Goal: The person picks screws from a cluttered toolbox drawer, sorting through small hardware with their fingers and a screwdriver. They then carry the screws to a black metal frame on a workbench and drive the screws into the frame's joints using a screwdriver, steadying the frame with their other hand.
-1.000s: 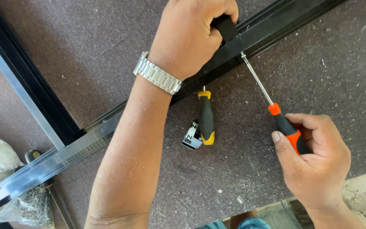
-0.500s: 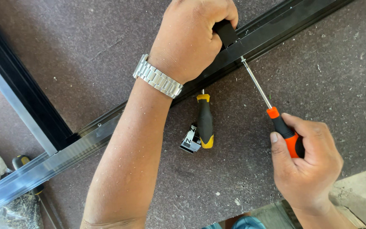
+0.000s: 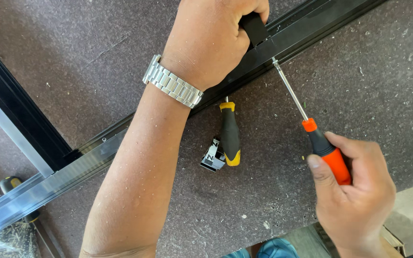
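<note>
Bright even daylight, soft shadows, sharp focus, no glare

The counter (image 3: 96, 52) looks like rough, matt brown board; the rail (image 3: 311, 28) is matt black metal, the screwdriver (image 3: 311, 129) has a shiny steel shaft and orange-black plastic grip.

Your orange-handled screwdriver (image 3: 319, 143) slants up-left, tip touching the black aluminium rail (image 3: 302, 33) lying diagonally on the desk.

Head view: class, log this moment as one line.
left hand: grips black frame bar | right hand: orange screwdriver, tip at bar | spare screwdriver idle
</note>
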